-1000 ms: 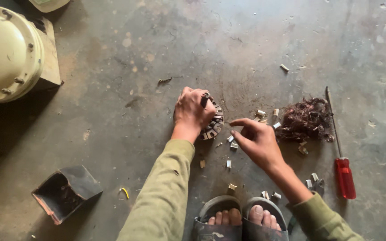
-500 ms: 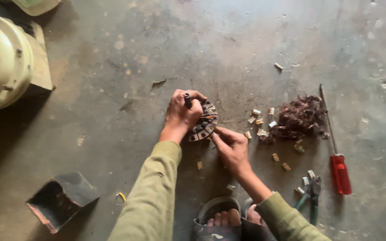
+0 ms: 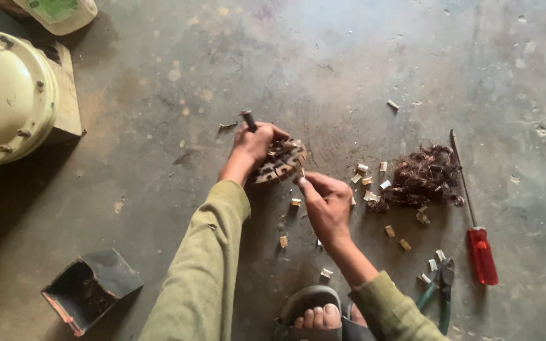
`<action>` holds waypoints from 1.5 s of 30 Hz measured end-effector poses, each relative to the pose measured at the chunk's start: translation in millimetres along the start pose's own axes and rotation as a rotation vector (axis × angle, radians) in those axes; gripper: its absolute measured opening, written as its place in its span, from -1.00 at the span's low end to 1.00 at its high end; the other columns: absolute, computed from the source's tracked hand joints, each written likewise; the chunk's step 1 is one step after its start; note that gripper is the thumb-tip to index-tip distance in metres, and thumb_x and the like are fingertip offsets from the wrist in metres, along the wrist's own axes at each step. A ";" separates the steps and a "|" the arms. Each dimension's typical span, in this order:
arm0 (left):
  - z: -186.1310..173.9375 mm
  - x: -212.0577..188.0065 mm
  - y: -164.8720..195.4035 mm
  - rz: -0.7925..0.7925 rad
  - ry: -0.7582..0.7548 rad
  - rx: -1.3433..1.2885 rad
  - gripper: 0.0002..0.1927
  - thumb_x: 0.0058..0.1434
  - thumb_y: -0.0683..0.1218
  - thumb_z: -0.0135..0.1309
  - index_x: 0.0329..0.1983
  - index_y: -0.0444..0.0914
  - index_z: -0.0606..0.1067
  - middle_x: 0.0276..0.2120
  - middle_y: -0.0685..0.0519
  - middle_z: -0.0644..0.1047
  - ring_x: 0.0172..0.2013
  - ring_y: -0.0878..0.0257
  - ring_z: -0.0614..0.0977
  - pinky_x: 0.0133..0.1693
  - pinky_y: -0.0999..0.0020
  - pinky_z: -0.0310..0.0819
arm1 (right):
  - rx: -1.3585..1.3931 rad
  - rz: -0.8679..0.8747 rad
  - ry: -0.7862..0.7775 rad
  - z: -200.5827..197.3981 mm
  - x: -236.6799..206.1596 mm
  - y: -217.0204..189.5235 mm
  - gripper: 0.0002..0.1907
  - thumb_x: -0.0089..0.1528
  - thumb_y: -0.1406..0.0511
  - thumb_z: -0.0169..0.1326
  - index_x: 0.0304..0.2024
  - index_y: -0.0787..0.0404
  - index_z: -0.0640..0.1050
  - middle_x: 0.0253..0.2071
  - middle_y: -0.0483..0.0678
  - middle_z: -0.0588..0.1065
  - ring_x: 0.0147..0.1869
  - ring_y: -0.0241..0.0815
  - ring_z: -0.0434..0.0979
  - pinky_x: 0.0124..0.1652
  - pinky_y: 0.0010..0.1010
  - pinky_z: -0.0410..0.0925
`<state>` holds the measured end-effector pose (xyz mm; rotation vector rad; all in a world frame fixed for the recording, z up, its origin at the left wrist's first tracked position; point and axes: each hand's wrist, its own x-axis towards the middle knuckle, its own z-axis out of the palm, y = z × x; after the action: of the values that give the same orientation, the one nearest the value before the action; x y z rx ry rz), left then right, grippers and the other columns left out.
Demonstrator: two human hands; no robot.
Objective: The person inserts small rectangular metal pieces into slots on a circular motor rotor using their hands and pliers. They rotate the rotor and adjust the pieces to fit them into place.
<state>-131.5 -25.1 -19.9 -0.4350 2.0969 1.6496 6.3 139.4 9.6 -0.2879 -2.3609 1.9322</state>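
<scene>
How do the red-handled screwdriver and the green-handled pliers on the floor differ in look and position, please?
The screwdriver has a red handle and a long thin shaft; the pliers have green handles and short dark jaws. The screwdriver lies full length to the right of the tangle of copper wire; the pliers lie nearer the person, beside the right sleeve, partly cut off by the frame edge. Both lie on the concrete floor, untouched by either hand.

We see a stained grey concrete floor (image 3: 323,57), a tangle of copper wire (image 3: 426,177) right of our right hand (image 3: 327,205), a red-handled screwdriver (image 3: 473,218) beyond it, green-handled pliers (image 3: 438,292) nearer us, small metal scraps (image 3: 370,182) strewn around that hand, a cream motor housing (image 3: 9,95) far left of our left hand (image 3: 255,143), a dark open box (image 3: 90,289) below-left.
</scene>
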 end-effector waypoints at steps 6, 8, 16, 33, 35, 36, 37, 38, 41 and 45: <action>-4.6 -6.0 0.4 0.067 0.074 0.024 -0.53 0.20 -0.03 -0.25 -0.28 -0.10 0.75 -0.27 0.05 0.74 -0.29 0.24 0.71 -0.19 0.35 0.62 | 0.410 0.515 -0.198 -33.6 -27.9 9.1 -0.79 0.26 0.29 0.16 -0.21 0.34 0.67 -0.69 -0.28 0.26 -0.68 -0.48 0.09 -0.67 -0.58 -0.04; 6.6 -21.5 -0.3 0.072 0.080 0.153 -0.55 0.19 -0.06 -0.24 -0.28 -0.07 0.73 -0.27 0.05 0.73 -0.29 0.22 0.72 -0.19 0.31 0.65 | 0.321 0.516 -0.234 -54.5 -30.9 6.8 -0.78 0.26 0.29 0.14 -0.22 0.34 0.66 -0.67 -0.27 0.28 -0.66 -0.48 0.13 -0.66 -0.58 -0.01; 29.3 -55.9 -14.4 0.561 0.331 0.360 -0.69 0.04 -0.17 -0.09 -0.38 -0.13 0.69 -0.25 -0.04 0.69 -0.09 -0.03 0.62 0.03 0.19 0.54 | 0.114 0.535 -0.271 -109.8 -41.6 14.5 -0.79 0.26 0.30 0.11 -0.19 0.30 0.67 -0.60 -0.25 0.33 -0.59 -0.48 0.22 -0.61 -0.60 0.06; 40.7 -50.3 -13.9 0.378 0.420 0.366 -0.72 0.06 -0.06 -0.04 -0.40 0.00 0.72 -0.20 -0.20 0.59 -0.12 -0.16 0.62 -0.01 0.05 0.54 | 0.140 0.679 -0.252 -112.8 -87.0 28.5 -0.73 0.24 0.30 0.15 -0.12 0.36 0.70 -0.59 -0.21 0.37 -0.55 -0.46 0.24 -0.57 -0.60 0.06; 41.6 -51.1 -15.0 0.376 0.426 0.379 -0.72 0.06 -0.06 -0.04 -0.40 0.00 0.72 -0.21 -0.21 0.59 -0.12 -0.17 0.62 -0.01 0.04 0.54 | 0.131 0.674 -0.276 -111.2 -91.7 26.6 -0.72 0.24 0.30 0.14 -0.12 0.37 0.70 -0.59 -0.21 0.37 -0.55 -0.46 0.23 -0.56 -0.60 0.07; 41.3 -50.6 -15.0 0.392 0.423 0.399 -0.71 0.05 -0.08 -0.05 -0.40 -0.01 0.72 -0.22 -0.22 0.60 -0.12 -0.17 0.62 -0.01 0.04 0.54 | 0.132 0.669 -0.285 -110.4 -92.0 26.1 -0.72 0.25 0.30 0.14 -0.12 0.38 0.70 -0.60 -0.20 0.36 -0.56 -0.45 0.21 -0.57 -0.59 0.07; 41.2 -49.9 -14.9 0.410 0.416 0.416 -0.70 0.04 -0.09 -0.06 -0.39 -0.01 0.72 -0.23 -0.22 0.60 -0.13 -0.17 0.62 0.00 0.03 0.54 | 0.130 0.663 -0.289 -110.3 -92.0 25.4 -0.71 0.25 0.30 0.13 -0.12 0.39 0.70 -0.61 -0.20 0.35 -0.57 -0.45 0.19 -0.57 -0.58 0.06; 40.7 -49.7 -14.8 0.393 0.405 0.411 -0.70 0.04 -0.08 -0.06 -0.39 -0.01 0.72 -0.23 -0.23 0.60 -0.13 -0.17 0.63 -0.01 0.05 0.55 | 0.140 0.669 -0.291 -110.4 -91.8 24.8 -0.71 0.25 0.30 0.13 -0.11 0.39 0.70 -0.60 -0.21 0.35 -0.56 -0.45 0.20 -0.57 -0.58 0.07; 40.6 -49.2 -14.0 0.372 0.389 0.402 -0.69 0.04 -0.08 -0.07 -0.38 -0.02 0.72 -0.23 -0.26 0.60 -0.14 -0.17 0.63 0.00 0.07 0.57 | 0.145 0.689 -0.286 -111.6 -89.0 23.1 -0.71 0.25 0.31 0.12 -0.10 0.40 0.69 -0.59 -0.22 0.35 -0.55 -0.45 0.21 -0.56 -0.58 0.10; 41.1 -49.2 -12.8 0.378 0.394 0.398 -0.68 0.02 -0.08 -0.07 -0.39 -0.03 0.72 -0.25 -0.28 0.59 -0.15 -0.19 0.62 -0.02 0.06 0.55 | 0.128 0.681 -0.288 -110.8 -86.4 21.9 -0.71 0.27 0.30 0.11 -0.10 0.39 0.69 -0.60 -0.22 0.33 -0.55 -0.45 0.21 -0.55 -0.58 0.13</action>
<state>-77.1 10.6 -13.2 -0.2571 2.8713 1.3509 112.7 233.5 15.8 -0.9713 -2.5075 2.5429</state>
